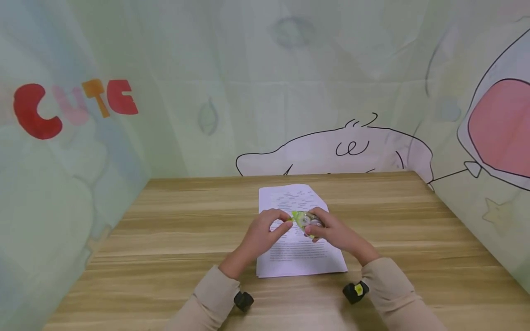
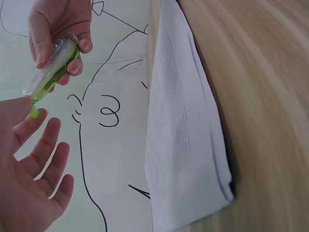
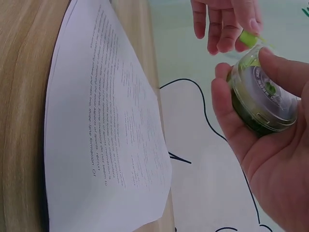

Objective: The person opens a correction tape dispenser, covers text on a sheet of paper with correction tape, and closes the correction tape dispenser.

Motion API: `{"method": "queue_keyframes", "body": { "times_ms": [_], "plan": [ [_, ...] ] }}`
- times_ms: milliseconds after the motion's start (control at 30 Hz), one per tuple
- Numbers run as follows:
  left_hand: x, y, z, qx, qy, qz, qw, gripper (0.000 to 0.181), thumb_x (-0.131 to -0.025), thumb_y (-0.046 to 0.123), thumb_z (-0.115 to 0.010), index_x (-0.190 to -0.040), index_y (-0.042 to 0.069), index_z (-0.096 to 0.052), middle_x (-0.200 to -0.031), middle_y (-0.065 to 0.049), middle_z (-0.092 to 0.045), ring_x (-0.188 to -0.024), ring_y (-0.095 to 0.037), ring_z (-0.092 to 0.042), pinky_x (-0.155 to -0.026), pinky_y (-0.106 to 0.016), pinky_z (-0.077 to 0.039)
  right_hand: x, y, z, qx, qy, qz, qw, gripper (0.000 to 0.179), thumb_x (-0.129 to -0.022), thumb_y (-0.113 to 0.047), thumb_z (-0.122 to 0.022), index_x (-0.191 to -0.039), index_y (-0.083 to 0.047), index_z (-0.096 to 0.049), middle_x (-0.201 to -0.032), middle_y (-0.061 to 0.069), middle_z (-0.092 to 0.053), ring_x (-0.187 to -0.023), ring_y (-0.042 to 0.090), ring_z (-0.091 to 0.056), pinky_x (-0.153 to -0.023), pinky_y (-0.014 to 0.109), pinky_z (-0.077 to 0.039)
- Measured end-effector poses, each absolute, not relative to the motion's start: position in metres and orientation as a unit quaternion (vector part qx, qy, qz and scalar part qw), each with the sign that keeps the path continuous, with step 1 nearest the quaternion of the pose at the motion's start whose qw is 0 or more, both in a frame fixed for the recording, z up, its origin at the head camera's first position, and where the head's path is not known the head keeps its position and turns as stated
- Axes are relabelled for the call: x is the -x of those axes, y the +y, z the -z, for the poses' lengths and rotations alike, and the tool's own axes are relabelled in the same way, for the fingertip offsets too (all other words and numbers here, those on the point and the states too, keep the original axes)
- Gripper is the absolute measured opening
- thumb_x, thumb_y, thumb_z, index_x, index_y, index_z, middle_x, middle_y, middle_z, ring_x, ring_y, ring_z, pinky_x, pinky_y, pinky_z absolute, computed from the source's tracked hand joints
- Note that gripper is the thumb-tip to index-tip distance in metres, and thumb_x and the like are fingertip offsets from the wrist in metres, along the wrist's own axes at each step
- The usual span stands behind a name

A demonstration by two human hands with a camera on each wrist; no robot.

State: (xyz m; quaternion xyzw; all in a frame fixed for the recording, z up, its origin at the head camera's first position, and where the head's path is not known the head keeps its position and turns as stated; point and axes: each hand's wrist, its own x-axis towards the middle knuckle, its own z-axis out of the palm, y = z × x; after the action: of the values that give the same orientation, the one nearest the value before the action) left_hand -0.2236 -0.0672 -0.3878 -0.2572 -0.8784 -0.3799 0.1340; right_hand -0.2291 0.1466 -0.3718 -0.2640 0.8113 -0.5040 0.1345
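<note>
Now, the right hand (image 1: 334,231) grips a clear-green dispenser (image 3: 268,96) over printed sheets (image 1: 296,253); the left hand (image 1: 262,230) pinches its green tip (image 3: 248,38).

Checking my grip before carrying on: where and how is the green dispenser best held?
Probably by the dispenser's wide, rounded body, from the right, pinched across its thickness, as the right hand holds it. Its narrow green tip points toward the left hand, which pinches that end.
</note>
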Motion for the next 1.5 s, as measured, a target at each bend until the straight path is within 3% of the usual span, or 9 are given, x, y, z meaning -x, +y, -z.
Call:
{"method": "queue_keyframes", "body": {
  "times_ms": [200, 433, 567, 700, 900, 1033, 1167, 1500],
  "plan": [
    [0.225, -0.065, 0.388, 0.251, -0.867, 0.415, 0.113, 0.019, -0.087, 0.026, -0.062, -0.097, 0.01, -0.065, -0.097, -0.002, -0.067, -0.098, -0.019, -0.057, -0.087, -0.037, -0.045, 0.23, 0.147, 0.37, 0.262, 0.79, 0.537, 0.14, 0.033, -0.091, -0.019, -0.056, -0.112, 0.003, -0.042, -0.094, 0.014, -0.057, -0.082, 0.019, -0.056, -0.07, 0.03, -0.053],
    [0.222, -0.067, 0.386, 0.257, -0.849, 0.454, 0.077, 0.019, -0.086, 0.025, -0.064, -0.095, 0.009, -0.063, -0.097, -0.004, -0.065, -0.102, -0.026, -0.055, -0.091, -0.044, -0.042, 0.232, 0.144, 0.369, 0.268, 0.787, 0.542, 0.126, 0.026, -0.087, -0.018, -0.062, -0.102, -0.001, -0.049, -0.095, 0.012, -0.054, -0.079, 0.019, -0.056, -0.068, 0.034, -0.053],
    [0.22, -0.068, 0.384, 0.251, -0.851, 0.454, 0.077, 0.02, -0.086, 0.028, -0.063, -0.095, 0.01, -0.063, -0.096, -0.002, -0.065, -0.101, -0.022, -0.055, -0.091, -0.046, -0.043, 0.232, 0.142, 0.37, 0.275, 0.778, 0.551, 0.125, 0.024, -0.088, -0.017, -0.061, -0.102, -0.002, -0.049, -0.092, 0.013, -0.058, -0.077, 0.02, -0.057, -0.067, 0.032, -0.053],
    [0.215, -0.071, 0.383, 0.251, -0.87, 0.42, 0.06, 0.031, -0.088, 0.033, -0.06, -0.108, 0.01, -0.06, -0.102, -0.005, -0.064, -0.102, -0.023, -0.055, -0.088, -0.043, -0.045, 0.233, 0.142, 0.372, 0.282, 0.783, 0.54, 0.125, 0.025, -0.088, -0.02, -0.061, -0.104, -0.005, -0.051, -0.092, 0.015, -0.063, -0.079, 0.028, -0.059, -0.068, 0.038, -0.053],
    [0.198, -0.08, 0.386, 0.232, -0.941, 0.244, -0.033, 0.072, -0.085, 0.046, -0.059, -0.141, 0.007, -0.034, -0.133, -0.014, -0.049, -0.122, -0.029, -0.048, -0.099, -0.044, -0.042, 0.239, 0.152, 0.374, 0.25, 0.85, 0.447, 0.124, 0.029, -0.088, -0.023, -0.06, -0.114, -0.012, -0.053, -0.094, 0.011, -0.061, -0.08, 0.025, -0.059, -0.069, 0.041, -0.052],
    [0.179, -0.08, 0.393, 0.261, -0.953, 0.105, -0.112, 0.074, -0.084, 0.045, -0.06, -0.144, 0.013, -0.03, -0.145, -0.016, -0.035, -0.134, -0.034, -0.032, -0.106, -0.051, -0.031, 0.241, 0.153, 0.374, 0.242, 0.908, 0.326, 0.099, 0.031, -0.087, -0.023, -0.061, -0.116, -0.015, -0.052, -0.1, 0.008, -0.062, -0.084, 0.018, -0.056, -0.072, 0.038, -0.048],
    [0.164, -0.074, 0.397, 0.279, -0.943, 0.086, -0.161, 0.066, -0.085, 0.037, -0.061, -0.143, 0.025, -0.032, -0.151, -0.014, -0.026, -0.139, -0.036, -0.019, -0.105, -0.059, -0.028, 0.241, 0.144, 0.374, 0.26, 0.935, 0.227, 0.084, 0.034, -0.087, -0.022, -0.061, -0.119, -0.02, -0.05, -0.111, 0.006, -0.063, -0.087, 0.019, -0.054, -0.077, 0.04, -0.045],
    [0.158, -0.06, 0.406, 0.298, -0.949, 0.008, -0.101, 0.047, -0.094, 0.023, -0.049, -0.139, 0.032, -0.039, -0.148, -0.012, -0.033, -0.135, -0.03, -0.032, -0.099, -0.052, -0.04, 0.248, 0.118, 0.38, 0.356, 0.919, 0.161, 0.061, 0.032, -0.084, -0.009, -0.061, -0.113, -0.019, -0.055, -0.109, 0.004, -0.065, -0.091, 0.018, -0.059, -0.083, 0.04, -0.046]
  ]
}}
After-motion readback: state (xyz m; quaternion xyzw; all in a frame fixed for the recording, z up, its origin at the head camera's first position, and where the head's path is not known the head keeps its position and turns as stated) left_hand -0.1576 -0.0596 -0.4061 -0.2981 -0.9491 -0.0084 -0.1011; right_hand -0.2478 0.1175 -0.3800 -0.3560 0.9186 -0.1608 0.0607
